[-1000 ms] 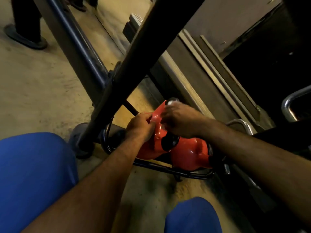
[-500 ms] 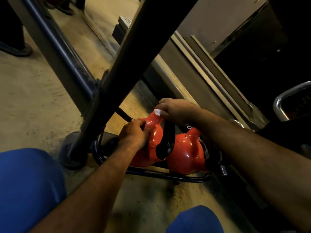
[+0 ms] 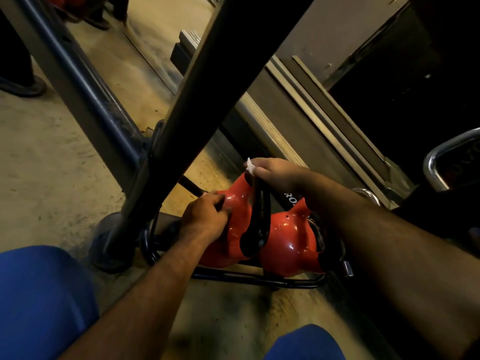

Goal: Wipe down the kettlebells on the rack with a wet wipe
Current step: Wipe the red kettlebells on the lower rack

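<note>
Two glossy red kettlebells lie side by side on a low black tube rack (image 3: 259,278). The left kettlebell (image 3: 235,216) is tipped, with its red horn pointing up and away. My left hand (image 3: 205,219) grips its near left side. My right hand (image 3: 278,172) sits at the top of that horn, pinching a small white wet wipe (image 3: 250,166) against it. A black band (image 3: 258,222) runs between the two bells. My right forearm crosses over the right kettlebell (image 3: 288,242) and hides part of it.
A thick dark diagonal beam (image 3: 207,100) and a grey steel post (image 3: 85,100) cross just above and left of the rack. A round black foot (image 3: 104,245) sits on the concrete floor. My blue-clad knees (image 3: 41,300) are close below. A chrome handle (image 3: 441,157) shows at right.
My right hand with the wipe has slid up from the kettlebell's body to the tip of its horn. My left hand has stayed on the left side.
</note>
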